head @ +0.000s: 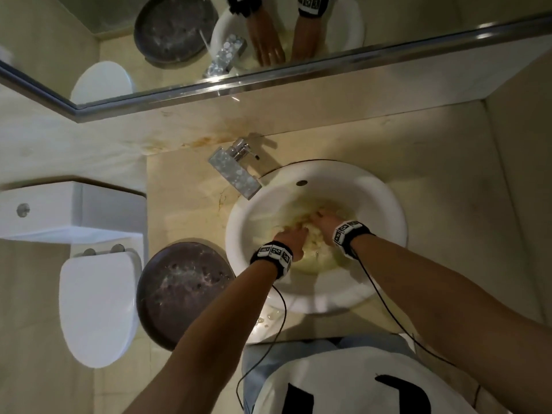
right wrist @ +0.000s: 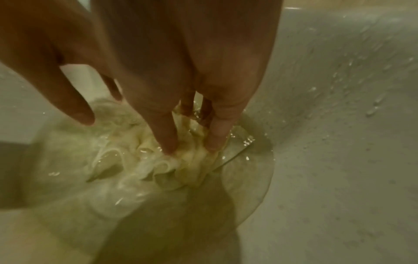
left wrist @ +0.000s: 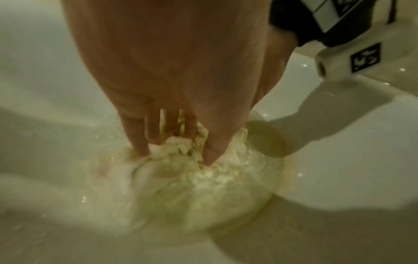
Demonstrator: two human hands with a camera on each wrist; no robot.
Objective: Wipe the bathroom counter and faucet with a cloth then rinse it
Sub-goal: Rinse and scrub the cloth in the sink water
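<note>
A pale yellow cloth lies soaked and bunched in cloudy water at the bottom of the white sink basin. My left hand is down in the basin; in the left wrist view the hand has fingers and thumb dug into the cloth, pinching a crumpled fold. My right hand is just beyond it; in the right wrist view that hand presses straight fingertips into the cloth, thumb lifted clear. The chrome faucet stands at the basin's far left on the beige counter.
A dark round dish sits on the counter left of the basin. Past the counter's left edge are a white toilet and its cistern. A mirror runs along the back wall. Water drops lie near the front edge.
</note>
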